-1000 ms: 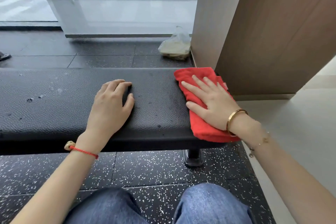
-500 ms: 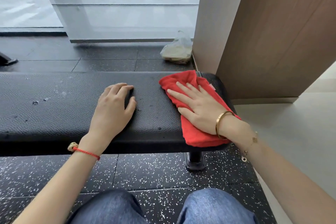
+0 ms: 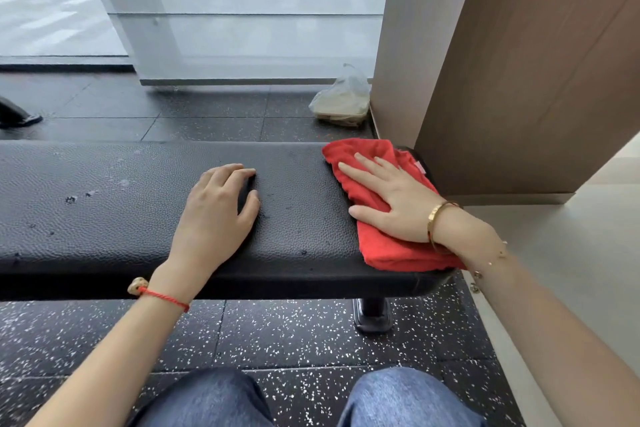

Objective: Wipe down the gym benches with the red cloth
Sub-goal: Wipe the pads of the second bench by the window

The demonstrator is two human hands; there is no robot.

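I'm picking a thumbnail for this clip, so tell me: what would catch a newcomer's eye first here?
The red cloth stands out most, spread over the right end of the black bench with the right hand pressed flat on it. Next comes the left hand, resting bare on the bench's middle. Behind, a plastic bag sits on the dark floor against the wall corner.
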